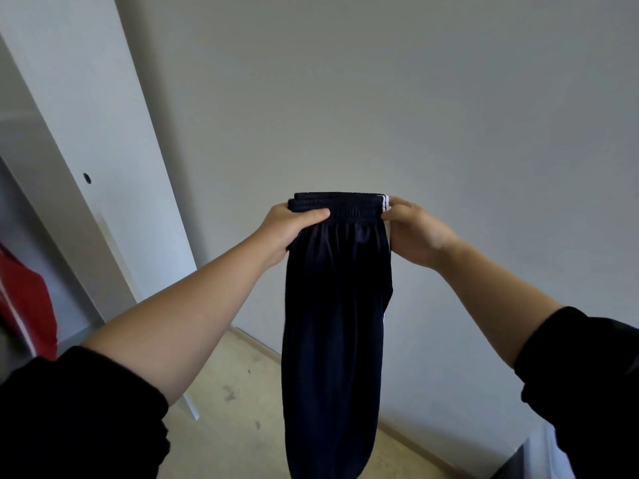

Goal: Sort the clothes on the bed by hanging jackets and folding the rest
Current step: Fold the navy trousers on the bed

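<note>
Dark navy track trousers (333,323) with white side stripes hang straight down in front of me, doubled lengthwise. My left hand (288,231) grips the left end of the elastic waistband, thumb laid across its front. My right hand (416,233) pinches the right end by the white stripes. Both arms are stretched forward at chest height. The trouser legs run out of the bottom of the view. The bed is not in view.
An open white wardrobe door (90,157) stands at the left, with a red garment (24,299) inside the wardrobe behind it. A plain grey wall (415,98) fills the background. Light wooden floor (238,409) lies below.
</note>
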Available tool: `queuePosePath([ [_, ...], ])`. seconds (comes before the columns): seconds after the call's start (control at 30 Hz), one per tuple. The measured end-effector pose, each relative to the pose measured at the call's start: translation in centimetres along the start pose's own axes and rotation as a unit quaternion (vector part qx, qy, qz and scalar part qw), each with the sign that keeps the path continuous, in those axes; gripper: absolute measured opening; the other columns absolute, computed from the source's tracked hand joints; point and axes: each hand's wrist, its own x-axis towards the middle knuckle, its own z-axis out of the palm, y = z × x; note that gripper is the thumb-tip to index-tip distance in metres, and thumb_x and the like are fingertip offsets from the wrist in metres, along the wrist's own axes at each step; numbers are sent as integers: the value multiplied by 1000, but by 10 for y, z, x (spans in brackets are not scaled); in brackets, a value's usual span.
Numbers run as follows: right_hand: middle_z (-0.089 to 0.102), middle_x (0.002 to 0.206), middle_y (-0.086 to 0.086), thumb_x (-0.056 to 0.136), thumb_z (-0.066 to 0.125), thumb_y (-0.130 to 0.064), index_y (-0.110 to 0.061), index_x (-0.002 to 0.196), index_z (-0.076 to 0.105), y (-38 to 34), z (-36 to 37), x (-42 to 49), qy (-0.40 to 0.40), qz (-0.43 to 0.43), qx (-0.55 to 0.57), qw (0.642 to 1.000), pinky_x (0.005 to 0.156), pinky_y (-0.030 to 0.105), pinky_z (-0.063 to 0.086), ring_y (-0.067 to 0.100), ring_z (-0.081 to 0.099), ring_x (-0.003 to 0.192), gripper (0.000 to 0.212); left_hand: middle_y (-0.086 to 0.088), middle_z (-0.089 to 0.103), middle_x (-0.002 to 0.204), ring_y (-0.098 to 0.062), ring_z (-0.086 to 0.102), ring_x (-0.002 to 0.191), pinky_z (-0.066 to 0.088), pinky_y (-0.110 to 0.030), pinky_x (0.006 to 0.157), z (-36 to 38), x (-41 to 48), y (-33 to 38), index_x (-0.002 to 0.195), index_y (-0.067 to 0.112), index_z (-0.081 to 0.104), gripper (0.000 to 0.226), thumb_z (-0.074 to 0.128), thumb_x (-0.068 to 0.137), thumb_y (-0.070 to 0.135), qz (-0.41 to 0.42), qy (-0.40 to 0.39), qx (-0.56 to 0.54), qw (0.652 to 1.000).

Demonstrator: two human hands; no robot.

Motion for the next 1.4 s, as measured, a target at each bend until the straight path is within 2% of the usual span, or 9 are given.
queuePosePath([
  [0.2,59,120,7,85,64,4,-12,146,27,20,1,6,74,54,-89,992,81,26,53,15,65,102,73,9,74,74,-5,71,69,50,-13,54,9,0,-7,75,23,73,8,81,72,22,55,82,111,989],
  [0.4,53,119,2,74,80,-11,-23,148,19,36,11,14,147,33,-244,958,88,25,49,14,60,105,96,6,74,74,-9,71,71,57,-25,69,5,1,-10,73,21,72,11,81,71,28,58,137,139,979],
  [0.63,65,84,8,76,76,1,-3,95,63,33,4,21,240,31,-229,943,80,35,52,22,64,79,23,16,67,67,11,60,57,42,-5,55,-8,2,0,72,28,67,16,81,73,21,90,34,276,956],
  [0.8,65,81,7,76,77,-1,-5,84,63,-1,13,27,215,-27,-238,947,72,31,53,18,64,74,16,14,56,63,2,50,55,36,-6,49,-23,10,38,65,25,56,26,79,72,17,144,10,406,902],
  [0.9,61,77,2,78,75,-9,-9,87,60,-12,17,33,288,-150,-306,895,66,21,49,8,59,68,17,13,59,66,5,52,58,38,-10,55,-20,12,48,71,23,63,16,78,68,25,237,84,387,887],
  [1.03,50,72,4,79,73,-10,-6,82,56,27,11,24,159,31,-536,829,55,25,33,19,48,69,17,3,62,78,-20,59,82,43,-23,63,-18,-1,-3,76,17,62,14,75,78,17,81,-110,539,831],
  [1.17,51,70,-1,81,72,-10,-8,86,58,59,-1,24,253,-6,-464,849,56,24,34,16,47,65,15,12,55,71,-12,55,70,38,-15,57,-25,8,-33,71,23,55,20,72,80,16,91,-18,466,880],
  [1.27,50,70,0,81,72,-10,-4,91,60,79,-3,23,204,62,-476,853,54,23,36,19,48,69,16,8,57,76,-16,57,77,41,-19,59,-20,6,-57,80,15,60,12,72,81,16,35,-82,479,874],
  [1.4,49,69,-3,81,72,-10,-12,86,55,109,-12,5,231,87,-456,855,50,16,34,15,46,64,18,6,61,80,-12,57,74,44,-23,64,-14,-5,-100,87,11,63,11,71,81,16,41,-28,440,897],
])
